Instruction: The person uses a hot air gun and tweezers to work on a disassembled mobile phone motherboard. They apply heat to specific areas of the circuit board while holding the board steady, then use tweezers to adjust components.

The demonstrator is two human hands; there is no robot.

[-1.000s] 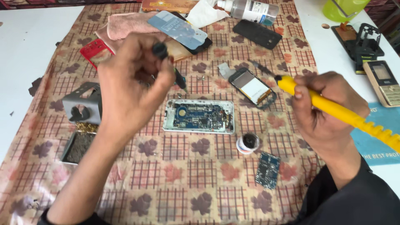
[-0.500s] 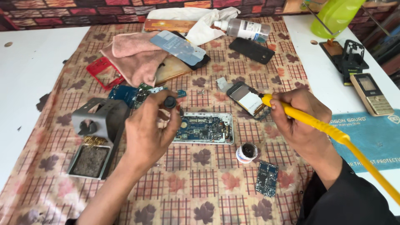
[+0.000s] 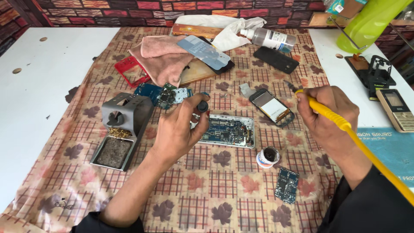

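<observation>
My left hand [image 3: 179,129] is closed around a small dark tool [image 3: 202,106] and rests at the left end of an opened phone with its blue circuit board [image 3: 228,131] showing. My right hand [image 3: 330,114] grips a yellow soldering iron [image 3: 334,117], tip up and pointing left, to the right of the board. A phone part with a pale screen [image 3: 273,108] lies between the two hands. A small round tin of flux [image 3: 268,156] sits just below the board's right end.
A grey metal soldering stand with brass wool and sponge [image 3: 122,129] stands left. Loose circuit boards [image 3: 167,95], [image 3: 286,184], a red phone frame [image 3: 133,71], pink cloth [image 3: 161,56], a bottle [image 3: 269,39], black phone [image 3: 276,59] and a gold keypad phone [image 3: 396,110] lie around the checked cloth.
My left hand came down from in front of the camera to the left end of the phone board. The right hand with the iron stayed beside the board.
</observation>
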